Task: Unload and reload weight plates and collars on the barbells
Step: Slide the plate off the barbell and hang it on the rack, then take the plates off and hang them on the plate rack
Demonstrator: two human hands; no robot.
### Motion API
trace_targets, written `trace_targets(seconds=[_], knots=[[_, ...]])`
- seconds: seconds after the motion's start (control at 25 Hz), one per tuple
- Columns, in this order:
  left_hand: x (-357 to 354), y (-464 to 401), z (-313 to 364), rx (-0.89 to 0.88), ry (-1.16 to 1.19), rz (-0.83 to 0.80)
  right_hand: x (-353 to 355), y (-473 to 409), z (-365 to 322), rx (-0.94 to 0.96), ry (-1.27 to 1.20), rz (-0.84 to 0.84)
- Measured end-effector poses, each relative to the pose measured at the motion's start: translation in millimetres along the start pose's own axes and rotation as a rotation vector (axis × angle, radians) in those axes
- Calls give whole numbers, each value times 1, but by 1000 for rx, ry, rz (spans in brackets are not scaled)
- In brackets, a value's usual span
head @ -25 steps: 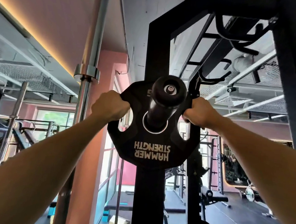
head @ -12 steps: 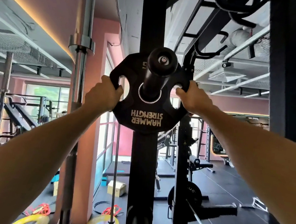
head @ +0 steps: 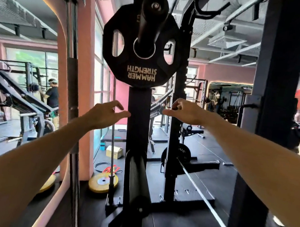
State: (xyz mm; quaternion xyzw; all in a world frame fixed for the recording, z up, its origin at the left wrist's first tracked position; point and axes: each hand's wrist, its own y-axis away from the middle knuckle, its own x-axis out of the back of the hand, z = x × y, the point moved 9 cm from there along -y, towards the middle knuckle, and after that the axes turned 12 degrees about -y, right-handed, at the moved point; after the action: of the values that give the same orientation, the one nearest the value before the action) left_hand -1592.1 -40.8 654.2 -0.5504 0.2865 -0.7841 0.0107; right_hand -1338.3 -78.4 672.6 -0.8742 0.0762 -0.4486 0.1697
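Observation:
A black Hammer Strength weight plate [head: 140, 68] hangs upside down on a black storage peg [head: 154, 13] of the rack upright [head: 138, 116]. Below the plate, my left hand [head: 105, 115] hovers left of the upright with loosely spread fingers and holds nothing. My right hand [head: 184, 111] floats right of the upright, fingers relaxed and empty. A second, empty peg [head: 136, 181] sticks out lower on the same upright. A steel barbell [head: 71, 87] stands upright at the left.
Yellow plates [head: 103, 183] lie on the floor by a thin standing bar [head: 112, 157]. Another barbell [head: 200, 191] with a black plate [head: 182, 154] lies across the floor at right. A thick black post [head: 269, 124] stands close on the right. People are in the background.
Both hands let go of the plate's grip holes and dropped below it. The plate stays on the peg. My view tilted down, showing the floor.

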Motion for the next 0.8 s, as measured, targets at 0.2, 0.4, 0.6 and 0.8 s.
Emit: trace_targets(seconds=[0.2, 0.4, 0.6, 0.8], knots=[[-1, 11, 19, -1, -16, -23, 19, 28, 15, 23, -7, 3], [4, 38, 66, 32, -22, -2, 50, 68, 48, -3, -19, -28], [-19, 92, 140, 70, -36, -5, 80, 132, 95, 9, -6, -101], [-49, 155, 224, 126, 2, -57, 107, 210, 155, -29, 25, -218]])
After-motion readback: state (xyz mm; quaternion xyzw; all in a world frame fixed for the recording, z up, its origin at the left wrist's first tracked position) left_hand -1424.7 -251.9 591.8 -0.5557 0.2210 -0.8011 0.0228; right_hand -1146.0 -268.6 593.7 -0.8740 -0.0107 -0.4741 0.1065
